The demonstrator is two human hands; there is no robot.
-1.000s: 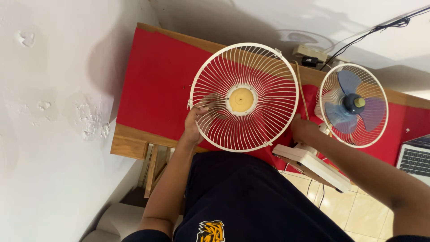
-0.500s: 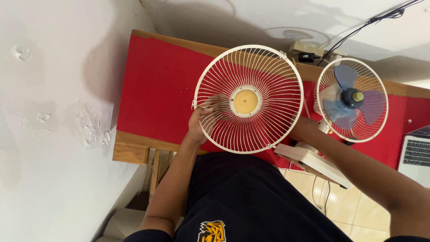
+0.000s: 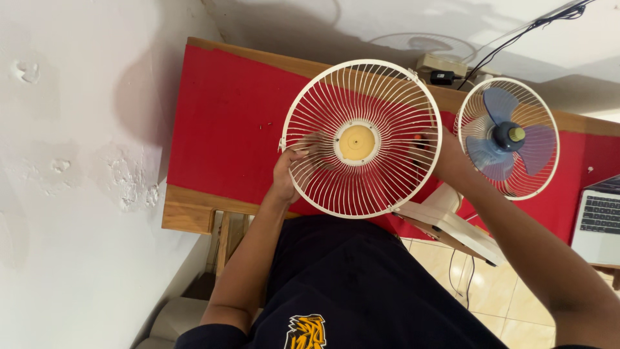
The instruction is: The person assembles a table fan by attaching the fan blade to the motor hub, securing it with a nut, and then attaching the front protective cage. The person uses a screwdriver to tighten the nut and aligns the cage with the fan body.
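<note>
I hold a round cream wire fan guard (image 3: 361, 90) with a yellow centre cap upright over the red table (image 3: 226, 129). My left hand (image 3: 287, 173) grips its left rim from behind, fingers through the wires. At the guard's right rim my right hand (image 3: 442, 155) has its fingers curled on the wires. To the right stands a cream desk fan (image 3: 507, 137) with blue blades showing inside its rear guard, on a white base (image 3: 452, 223).
A power strip with a black plug (image 3: 442, 72) and cables lies at the table's back edge. A laptop (image 3: 597, 220) sits at the far right. A white wall runs along the left. Tiled floor shows below the table's edge.
My right hand has risen from beside the fan's base up to the right rim of the guard and taken hold of it. The guard stays about where it was.
</note>
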